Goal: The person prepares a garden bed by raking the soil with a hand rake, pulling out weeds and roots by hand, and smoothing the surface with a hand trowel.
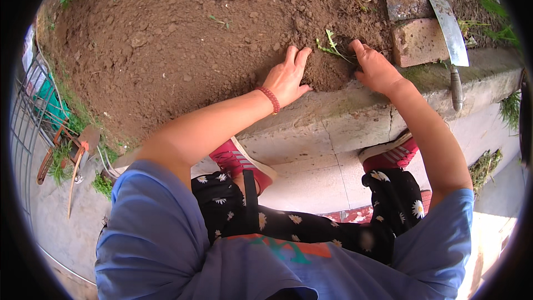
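Observation:
My left hand (287, 74), with a red beaded bracelet at the wrist, rests on the brown soil (187, 29) with fingers apart, near the bed's concrete edge. A small green seedling (331, 46) with narrow leaves leans over the soil between my hands. My right hand (372, 66) is at the seedling's lower end, its fingertips against the soil; whether they pinch the stem or roots is not plain. A broad-bladed knife (450, 29) with a wooden handle lies across bricks to the right of my right hand, its handle over the concrete edge.
Old bricks (419, 41) sit on the right of the bed. The concrete curb (308, 123) runs between the soil and my red shoes. At the far left are a wire rack (27, 112), a small spade (88, 138) and green fabric (52, 102). Cut grass (485, 171) lies at the right.

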Available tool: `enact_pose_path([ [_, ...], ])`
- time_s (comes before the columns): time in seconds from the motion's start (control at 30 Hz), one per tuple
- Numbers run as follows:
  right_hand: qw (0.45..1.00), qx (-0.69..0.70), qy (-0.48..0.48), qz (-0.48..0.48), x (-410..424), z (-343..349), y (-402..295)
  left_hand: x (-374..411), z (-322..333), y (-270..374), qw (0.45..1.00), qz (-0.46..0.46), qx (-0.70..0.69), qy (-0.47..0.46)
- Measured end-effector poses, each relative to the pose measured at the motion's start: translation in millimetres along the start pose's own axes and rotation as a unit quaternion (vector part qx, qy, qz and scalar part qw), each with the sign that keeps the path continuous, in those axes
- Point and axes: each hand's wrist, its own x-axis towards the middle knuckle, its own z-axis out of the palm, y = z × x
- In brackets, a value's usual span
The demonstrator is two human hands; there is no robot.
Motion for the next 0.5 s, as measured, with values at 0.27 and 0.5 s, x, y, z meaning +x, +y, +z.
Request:
enact_pose_path([
  [0.27,0.994,0.108,0.021,-0.015,-4,-8,28,56,5,39,0.982,0.104,-0.004,0.159],
  [0.5,0.994,0.090,0.053,-0.021,-3,1,20,73,-1,45,0.985,0.077,-0.049,0.146],
])
